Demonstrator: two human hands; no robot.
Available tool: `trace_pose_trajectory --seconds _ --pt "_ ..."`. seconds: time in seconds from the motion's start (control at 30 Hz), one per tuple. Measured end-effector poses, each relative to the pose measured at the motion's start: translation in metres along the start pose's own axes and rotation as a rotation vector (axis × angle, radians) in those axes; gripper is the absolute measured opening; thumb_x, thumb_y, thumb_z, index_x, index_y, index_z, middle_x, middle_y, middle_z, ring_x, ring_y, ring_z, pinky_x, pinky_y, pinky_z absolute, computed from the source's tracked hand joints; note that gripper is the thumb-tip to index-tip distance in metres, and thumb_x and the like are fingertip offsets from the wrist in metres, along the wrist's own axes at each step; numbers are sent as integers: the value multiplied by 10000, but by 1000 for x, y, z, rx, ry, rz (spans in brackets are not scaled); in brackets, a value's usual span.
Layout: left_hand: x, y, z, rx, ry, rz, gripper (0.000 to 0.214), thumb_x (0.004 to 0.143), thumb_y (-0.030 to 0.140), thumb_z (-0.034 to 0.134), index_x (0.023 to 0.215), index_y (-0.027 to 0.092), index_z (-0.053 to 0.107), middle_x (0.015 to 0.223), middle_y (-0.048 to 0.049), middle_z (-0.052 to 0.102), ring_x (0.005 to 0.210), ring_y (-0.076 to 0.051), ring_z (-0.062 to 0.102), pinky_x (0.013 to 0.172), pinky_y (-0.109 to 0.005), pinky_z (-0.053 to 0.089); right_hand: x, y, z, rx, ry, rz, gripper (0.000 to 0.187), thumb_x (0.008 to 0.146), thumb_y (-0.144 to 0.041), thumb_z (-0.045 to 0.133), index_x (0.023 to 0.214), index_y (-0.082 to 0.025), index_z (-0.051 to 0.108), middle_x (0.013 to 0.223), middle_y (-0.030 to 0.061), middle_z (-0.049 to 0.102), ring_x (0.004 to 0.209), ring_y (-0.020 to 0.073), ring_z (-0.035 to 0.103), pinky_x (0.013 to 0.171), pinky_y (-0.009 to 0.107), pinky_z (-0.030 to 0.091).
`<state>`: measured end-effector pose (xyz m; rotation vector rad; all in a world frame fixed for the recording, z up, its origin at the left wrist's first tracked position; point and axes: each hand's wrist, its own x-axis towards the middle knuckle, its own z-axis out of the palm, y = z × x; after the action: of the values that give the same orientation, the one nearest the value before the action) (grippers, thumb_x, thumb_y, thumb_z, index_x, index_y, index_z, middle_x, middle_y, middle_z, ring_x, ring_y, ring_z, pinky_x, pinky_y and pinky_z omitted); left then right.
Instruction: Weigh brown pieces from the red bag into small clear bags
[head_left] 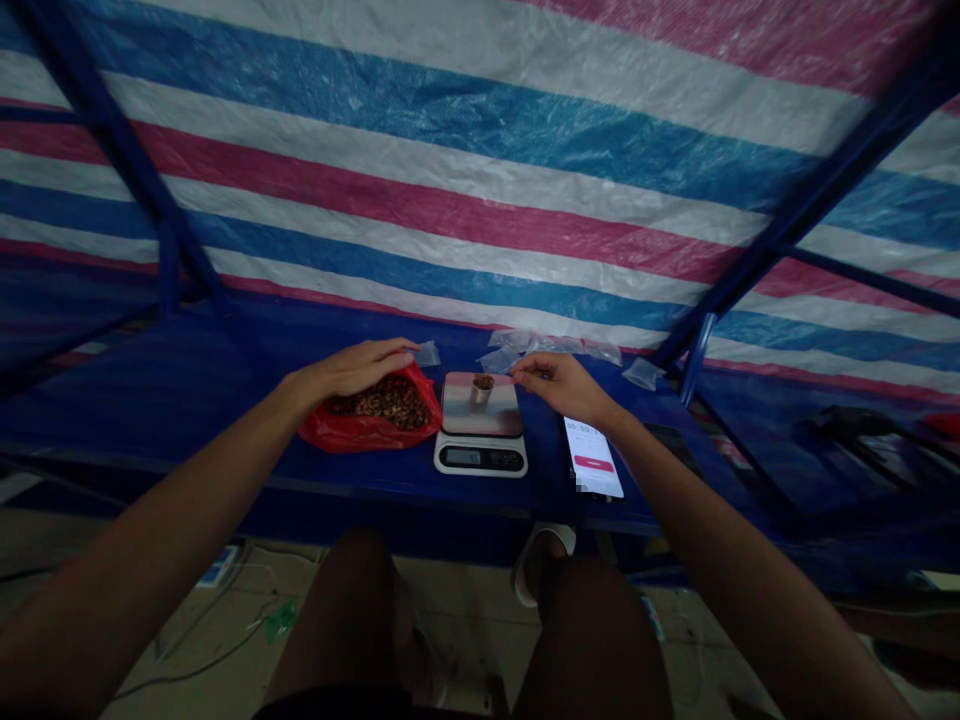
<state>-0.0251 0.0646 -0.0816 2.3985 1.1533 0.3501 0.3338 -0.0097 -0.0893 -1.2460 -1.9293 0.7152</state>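
Observation:
My left hand (367,367) lies flat with its fingers stretched over the rim of a red plastic bag (337,432). Small brown pieces, like beans or nuts, fill the bag (394,402). To the right of it stands a white digital kitchen scale (480,425) with a lit display. A small metal cup (481,390) of brown bits sits upright on the scale's plate. My right hand (559,382) is at the plate's far right corner, thumb and fingertips pinched together. Whatever may be between them is too small to make out.
Small clear plastic bags (501,360) lie behind the scale, and another clear bag (643,374) is farther right. A phone (592,458) with a lit screen rests under my right forearm. Blue metal bars (780,230) frame the blue shelf, with striped sheeting (450,200) behind.

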Motion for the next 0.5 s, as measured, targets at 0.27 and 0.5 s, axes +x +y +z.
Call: trace_pose_trajectory --seconds 0.27,0.5 --pt "-7 -6 1 254 22 -31 589 999 658 378 1143 241 767 1192 -102 775 1110 -272 687 1003 -348 496 5 -3 10 20 1 -10 193 896 -388 678 902 -215 764 912 38 777 849 204 689 820 376 543" --pt "-3 -2 0 337 126 -183 661 993 722 351 1114 229 774 1170 -134 779 1091 -331 714 955 -419 529 5 -9 13 19 41 -9 168 901 -350 657 912 -217 760 945 43 783 880 209 699 868 392 547"
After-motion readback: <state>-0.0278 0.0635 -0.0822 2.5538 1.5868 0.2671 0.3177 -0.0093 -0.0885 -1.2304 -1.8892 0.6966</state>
